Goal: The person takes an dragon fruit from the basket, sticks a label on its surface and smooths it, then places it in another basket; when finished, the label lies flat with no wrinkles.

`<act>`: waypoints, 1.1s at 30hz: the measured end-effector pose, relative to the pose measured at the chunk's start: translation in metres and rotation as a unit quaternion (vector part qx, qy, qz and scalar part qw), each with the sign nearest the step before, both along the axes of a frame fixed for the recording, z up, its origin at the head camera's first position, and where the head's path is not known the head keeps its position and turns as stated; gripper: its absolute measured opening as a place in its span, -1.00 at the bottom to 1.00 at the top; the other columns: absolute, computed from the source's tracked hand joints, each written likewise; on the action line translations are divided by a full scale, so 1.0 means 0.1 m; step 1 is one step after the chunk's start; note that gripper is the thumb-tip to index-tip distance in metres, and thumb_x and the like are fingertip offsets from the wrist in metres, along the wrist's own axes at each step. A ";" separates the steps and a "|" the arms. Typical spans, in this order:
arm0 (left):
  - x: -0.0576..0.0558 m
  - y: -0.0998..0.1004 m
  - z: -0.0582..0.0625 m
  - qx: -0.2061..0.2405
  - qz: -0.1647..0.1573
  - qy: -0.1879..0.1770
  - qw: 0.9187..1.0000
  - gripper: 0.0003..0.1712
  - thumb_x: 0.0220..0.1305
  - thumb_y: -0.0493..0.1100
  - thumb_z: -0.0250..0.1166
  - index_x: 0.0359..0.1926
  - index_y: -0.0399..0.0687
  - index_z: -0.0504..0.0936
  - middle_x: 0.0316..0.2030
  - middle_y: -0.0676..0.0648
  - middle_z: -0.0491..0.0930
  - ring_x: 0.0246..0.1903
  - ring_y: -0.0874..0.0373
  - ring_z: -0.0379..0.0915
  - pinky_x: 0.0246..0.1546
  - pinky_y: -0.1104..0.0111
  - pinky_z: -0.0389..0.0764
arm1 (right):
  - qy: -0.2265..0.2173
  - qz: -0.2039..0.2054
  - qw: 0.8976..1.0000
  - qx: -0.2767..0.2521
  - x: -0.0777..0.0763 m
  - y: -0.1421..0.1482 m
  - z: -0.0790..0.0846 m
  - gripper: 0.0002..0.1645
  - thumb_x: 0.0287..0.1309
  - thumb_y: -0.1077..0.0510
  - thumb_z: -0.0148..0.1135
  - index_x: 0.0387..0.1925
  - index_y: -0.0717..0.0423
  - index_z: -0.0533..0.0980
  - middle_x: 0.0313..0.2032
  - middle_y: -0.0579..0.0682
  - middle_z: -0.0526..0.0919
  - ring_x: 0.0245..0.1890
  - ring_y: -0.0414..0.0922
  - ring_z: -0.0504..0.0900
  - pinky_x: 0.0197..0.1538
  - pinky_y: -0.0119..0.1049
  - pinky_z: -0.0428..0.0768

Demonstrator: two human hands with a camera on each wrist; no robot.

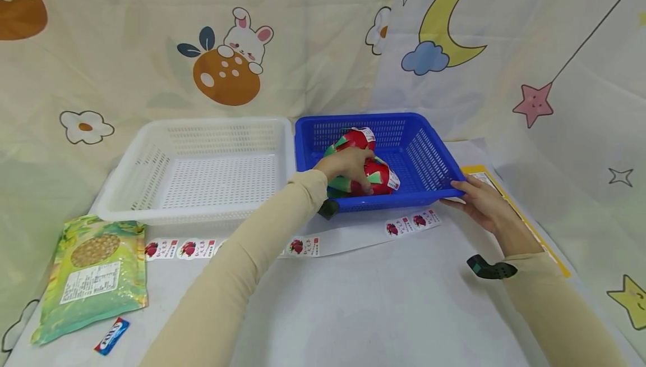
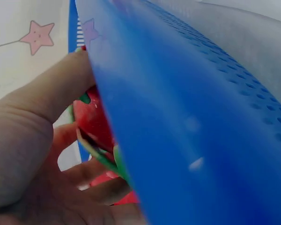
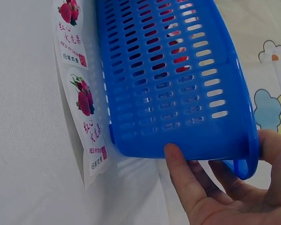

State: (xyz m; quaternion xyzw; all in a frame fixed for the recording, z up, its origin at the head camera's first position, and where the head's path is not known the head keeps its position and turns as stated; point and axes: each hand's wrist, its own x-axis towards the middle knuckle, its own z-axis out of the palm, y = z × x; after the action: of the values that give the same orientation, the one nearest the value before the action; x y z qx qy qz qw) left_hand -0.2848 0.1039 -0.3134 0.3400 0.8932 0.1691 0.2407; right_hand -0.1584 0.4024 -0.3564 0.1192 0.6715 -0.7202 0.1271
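In the head view a blue plastic basket holds two red dragon fruits with green scales and white stickers. My left hand reaches over the front rim and grips the nearer dragon fruit; the farther dragon fruit lies just behind it. The left wrist view shows the thumb and fingers around a red fruit, part of it hidden behind the basket wall. At the basket's front right corner, my right hand pinches the rim, thumb above and fingers under it, as the right wrist view confirms.
A white basket adjoins the blue one on the left. A strip of pitaya stickers runs along the front of both. Left lie a green bag and a small blue packet; a yellow-edged sheet lies right.
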 end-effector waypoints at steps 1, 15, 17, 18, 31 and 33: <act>0.00 0.00 0.00 0.001 0.000 0.003 1.000 -0.06 0.01 0.06 0.49 0.39 0.03 0.26 0.29 -0.07 0.37 0.26 0.05 0.27 0.27 0.21 0.41 | 0.001 0.000 1.000 -0.001 0.00 0.00 0.00 -0.09 0.41 0.05 0.03 0.53 0.07 -0.26 0.20 -0.10 0.26 -0.05 -0.33 0.57 0.24 -0.10 0.45; 0.01 -0.02 0.01 0.004 -0.003 -0.011 1.000 -0.17 0.11 0.03 0.42 0.36 0.00 0.28 0.25 -0.08 0.38 0.25 0.05 0.28 0.28 0.20 0.39 | 0.004 -0.009 1.000 0.004 0.01 0.02 0.00 -0.07 0.39 0.04 0.07 0.53 0.07 -0.23 0.20 -0.08 0.27 -0.10 -0.35 0.61 0.20 -0.12 0.47; 0.02 -0.03 0.02 0.003 -0.006 -0.016 1.000 -0.17 0.13 0.02 0.41 0.37 0.00 0.26 0.27 -0.08 0.37 0.26 0.04 0.28 0.29 0.20 0.38 | 0.006 -0.006 1.000 0.002 0.01 0.02 0.00 -0.08 0.40 0.06 0.05 0.53 0.07 -0.24 0.19 -0.08 0.27 -0.10 -0.34 0.61 0.15 -0.18 0.56; 0.02 -0.03 0.02 0.003 -0.007 -0.017 1.000 -0.16 0.13 0.02 0.41 0.37 -0.01 0.26 0.28 -0.08 0.37 0.27 0.04 0.28 0.29 0.20 0.38 | 0.008 -0.004 1.000 0.000 0.01 0.02 0.00 -0.09 0.40 0.07 0.04 0.53 0.08 -0.24 0.19 -0.08 0.28 -0.10 -0.34 0.61 0.11 -0.22 0.60; 0.00 -0.04 0.05 -0.012 0.032 -0.102 0.994 -0.14 0.20 0.01 0.35 0.45 0.13 0.16 0.43 -0.01 0.18 0.37 0.04 0.10 0.35 0.12 0.32 | 0.010 0.000 1.000 -0.004 -0.01 0.03 -0.02 -0.08 0.40 0.08 0.06 0.53 0.11 -0.26 0.14 -0.11 0.29 -0.09 -0.33 0.60 0.03 -0.28 0.65; -0.01 -0.05 0.06 -0.008 0.043 -0.118 0.992 -0.15 0.21 -0.01 0.35 0.45 0.15 0.17 0.44 -0.01 0.15 0.39 0.02 0.07 0.35 0.08 0.31 | 0.010 0.001 1.000 -0.005 -0.01 0.02 -0.02 -0.07 0.40 0.09 0.06 0.52 0.12 -0.27 0.13 -0.11 0.29 -0.09 -0.32 0.60 0.04 -0.27 0.65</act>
State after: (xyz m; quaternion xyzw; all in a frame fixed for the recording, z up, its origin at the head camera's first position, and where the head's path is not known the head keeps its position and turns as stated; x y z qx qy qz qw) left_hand -0.2858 0.0987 -0.3077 0.2777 0.8736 0.2112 0.3392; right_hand -0.1593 0.4047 -0.3582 0.1104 0.6695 -0.7244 0.1217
